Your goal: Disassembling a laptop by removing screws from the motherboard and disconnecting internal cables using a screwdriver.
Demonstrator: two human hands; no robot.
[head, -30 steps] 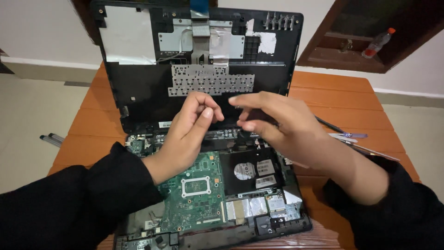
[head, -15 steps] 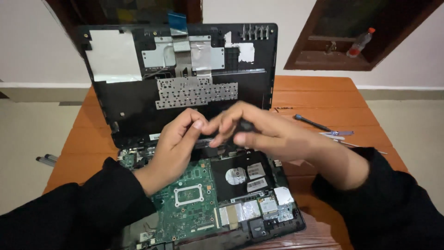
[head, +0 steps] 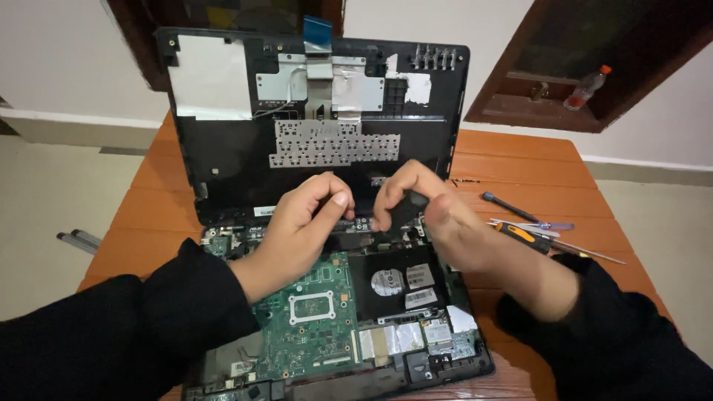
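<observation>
Opened laptop [head: 327, 297], hinge-edge connector step: left hand [head: 304, 223], right hand [head: 427, 212] pinching closed at 12 o'clock of motherboard [head: 316, 319]; next, steady fine pull.

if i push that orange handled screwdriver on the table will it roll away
Probably a little. The orange-handled screwdriver has a rounded handle and lies flat on the wooden table, so a sideways nudge could set it rolling. The other tools lie close against it and may stop it. It looks stiff and light, so easy to lift.
</observation>
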